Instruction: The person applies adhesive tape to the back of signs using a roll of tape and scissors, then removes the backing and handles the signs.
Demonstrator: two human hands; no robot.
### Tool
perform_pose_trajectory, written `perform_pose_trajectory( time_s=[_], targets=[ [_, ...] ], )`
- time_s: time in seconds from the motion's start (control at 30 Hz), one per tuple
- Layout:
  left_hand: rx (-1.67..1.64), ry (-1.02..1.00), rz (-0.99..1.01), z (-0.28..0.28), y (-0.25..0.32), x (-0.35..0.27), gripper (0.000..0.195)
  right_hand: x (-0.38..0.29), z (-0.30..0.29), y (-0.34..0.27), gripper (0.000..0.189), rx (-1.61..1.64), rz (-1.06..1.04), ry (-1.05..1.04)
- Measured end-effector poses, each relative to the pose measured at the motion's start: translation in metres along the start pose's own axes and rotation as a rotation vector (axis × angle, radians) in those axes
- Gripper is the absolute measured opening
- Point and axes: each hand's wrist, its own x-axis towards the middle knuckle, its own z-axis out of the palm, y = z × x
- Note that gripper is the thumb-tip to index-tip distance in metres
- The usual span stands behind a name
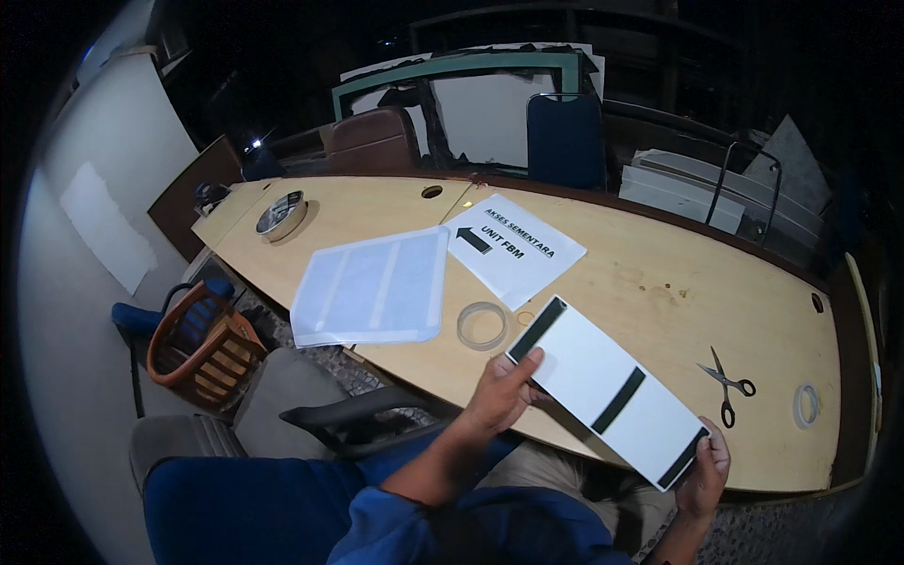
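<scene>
A long white panel (583, 374) with three black strips across it is held tilted over the table's near edge. The strips lie at both ends and near the middle. My left hand (501, 392) grips its left end, thumb on top beside the black strip. At the lower right end, my right hand (705, 470) pinches the panel, its thumb on the end strip. Close to my left hand lies a roll of tape (461, 326). Scissors (725, 382) with black handles rest with blades apart, beyond my right hand. A smaller tape roll (798, 406) sits farther right.
The wooden table (706, 304) carries a printed paper sign (544, 272) with an arrow, white sheets in a clear sleeve (367, 282), and a round tin (286, 227). Left stand a wooden-armed chair (166, 339) and a grey chair (282, 395). A blue chair (565, 141) stands behind the table.
</scene>
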Motion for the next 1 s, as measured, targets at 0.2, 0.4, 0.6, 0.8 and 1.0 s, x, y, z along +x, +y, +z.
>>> perform_pose_trajectory(
  time_s=[0.2, 0.4, 0.6, 0.8, 1.0],
  targets=[
    [0.083, 0.046, 0.065, 0.002, -0.013, -0.017, 0.034, -0.001, 0.038, 0.022, 0.048, 0.058, 0.054, -0.021],
    [0.237, 0.255, 0.179, -0.009, -0.002, -0.021, 0.044, -0.008, 0.066, 0.036, 0.045, -0.159, 0.034, -0.215],
    [0.675, 0.479, 0.519, -0.087, 0.134, 0.009, 0.061, -0.008, 0.037, 0.016, 0.033, -0.138, 0.043, 0.007],
    [0.818, 0.580, 0.356, -0.204, 0.206, 0.036, 0.065, -0.008, 0.016, 0.016, 0.032, -0.160, 0.026, 0.075],
    [0.935, 0.570, 0.184, -0.228, 0.205, 0.069, 0.066, -0.011, 0.005, 0.019, 0.029, -0.191, 0.019, 0.065]
  ],
)
